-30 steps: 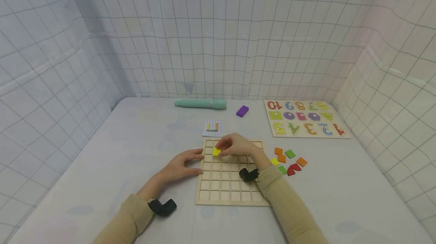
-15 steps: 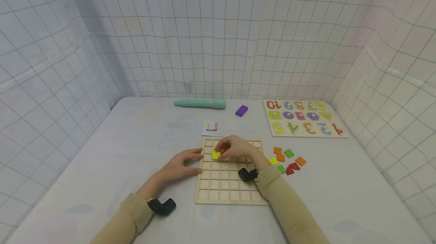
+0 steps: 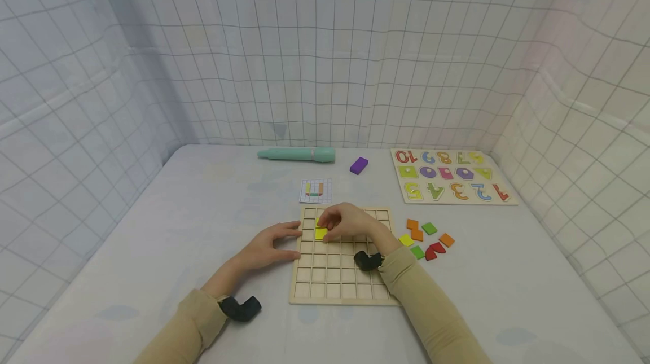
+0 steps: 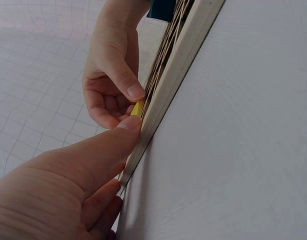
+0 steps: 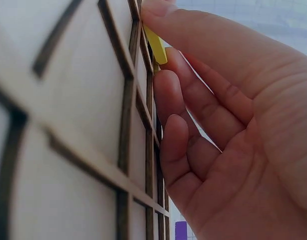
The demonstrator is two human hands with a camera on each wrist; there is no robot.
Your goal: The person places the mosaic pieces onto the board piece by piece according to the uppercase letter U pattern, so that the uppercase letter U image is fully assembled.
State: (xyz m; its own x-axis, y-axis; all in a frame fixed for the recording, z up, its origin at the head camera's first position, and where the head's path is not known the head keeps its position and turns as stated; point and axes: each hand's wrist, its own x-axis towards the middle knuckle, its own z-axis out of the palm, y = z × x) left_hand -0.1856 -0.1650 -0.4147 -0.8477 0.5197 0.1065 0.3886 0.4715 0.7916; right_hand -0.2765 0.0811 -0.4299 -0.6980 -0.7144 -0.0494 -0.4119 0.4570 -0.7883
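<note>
Stiff and flat, the wooden grid board [image 3: 333, 261] has the left grip [image 3: 266, 246] resting at its edge, fingers relaxed. The right grip [image 3: 350, 222] pinches a yellow square tile [image 3: 321, 233] at the board's far-left cells; probably light, rigid and smooth, it suits a hold by opposite edges. Compared with a second ago, it sits nearer the person, another yellow piece [image 3: 317, 221] showing beyond.

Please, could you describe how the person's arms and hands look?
The left sleeve and right sleeve are plain beige and creased. Near their ends sit a left black piece and a right black piece, both bent like short tubes. The left hand and right hand wear no gloves.
</note>
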